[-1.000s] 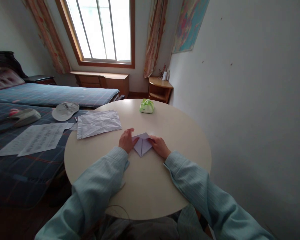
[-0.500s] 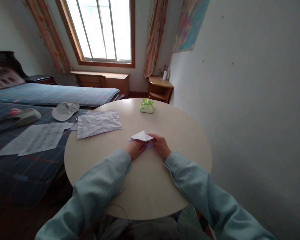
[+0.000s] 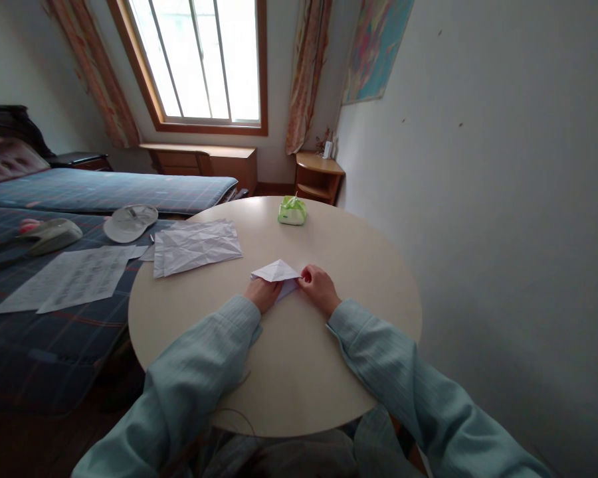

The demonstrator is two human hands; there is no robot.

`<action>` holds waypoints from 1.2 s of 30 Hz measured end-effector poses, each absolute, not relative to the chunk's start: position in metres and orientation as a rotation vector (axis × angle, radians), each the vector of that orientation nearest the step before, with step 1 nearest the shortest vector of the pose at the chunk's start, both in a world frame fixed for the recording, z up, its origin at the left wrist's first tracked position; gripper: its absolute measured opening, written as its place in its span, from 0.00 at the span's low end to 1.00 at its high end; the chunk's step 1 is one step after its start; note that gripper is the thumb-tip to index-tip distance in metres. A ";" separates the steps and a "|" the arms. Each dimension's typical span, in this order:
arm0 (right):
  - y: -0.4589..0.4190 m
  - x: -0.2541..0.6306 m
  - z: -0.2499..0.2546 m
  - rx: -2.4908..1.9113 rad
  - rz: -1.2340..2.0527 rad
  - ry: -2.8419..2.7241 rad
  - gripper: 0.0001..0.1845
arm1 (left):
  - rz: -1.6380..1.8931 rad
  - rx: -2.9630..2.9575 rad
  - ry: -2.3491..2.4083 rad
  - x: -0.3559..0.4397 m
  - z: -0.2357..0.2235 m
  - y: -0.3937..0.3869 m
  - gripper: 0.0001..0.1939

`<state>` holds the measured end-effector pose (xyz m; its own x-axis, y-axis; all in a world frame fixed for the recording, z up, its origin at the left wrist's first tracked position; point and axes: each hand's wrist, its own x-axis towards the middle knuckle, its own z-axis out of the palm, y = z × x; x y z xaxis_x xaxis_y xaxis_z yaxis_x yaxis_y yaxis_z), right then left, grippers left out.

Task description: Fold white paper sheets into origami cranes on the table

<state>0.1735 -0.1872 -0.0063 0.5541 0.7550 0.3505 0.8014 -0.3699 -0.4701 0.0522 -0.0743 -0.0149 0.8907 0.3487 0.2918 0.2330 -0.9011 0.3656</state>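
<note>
There are two curtains [image 3: 306, 79], one window [image 3: 206, 60], one cap [image 3: 130, 223], one green packet [image 3: 292, 211], one round table [image 3: 359, 265] and one folded paper [image 3: 278, 271].

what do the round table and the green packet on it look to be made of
Round table: probably laminate or painted board, cream with a slight sheen, judging by its smooth, even top. Green packet: likely thin plastic film, given the crinkled, translucent-looking top.

Folded paper [image 3: 278, 270] between both hands [image 3: 317, 289].

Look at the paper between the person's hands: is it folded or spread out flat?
Folded. The paper shows creased, angled flaps, with one raised over the left hand.
</note>
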 end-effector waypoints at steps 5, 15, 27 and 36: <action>-0.188 0.173 -0.005 -2.269 -0.104 -1.304 0.07 | 0.487 2.772 0.420 0.052 -0.015 -0.073 0.17; -0.188 0.172 -0.005 -2.278 -0.097 -1.339 0.06 | 0.507 2.806 0.394 0.054 -0.021 -0.071 0.17; -0.187 0.174 -0.008 -2.253 -0.094 -1.329 0.07 | 0.515 2.820 0.362 0.057 -0.023 -0.071 0.18; -0.188 0.175 -0.010 -2.246 -0.102 -1.338 0.08 | 0.494 2.819 0.339 0.058 -0.018 -0.072 0.17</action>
<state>0.1750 -0.1883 -0.0096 0.5092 0.7993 0.3189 0.8385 -0.3774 -0.3930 0.0578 -0.0722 -0.0183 0.9149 0.2702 0.2998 0.1823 -0.9394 0.2904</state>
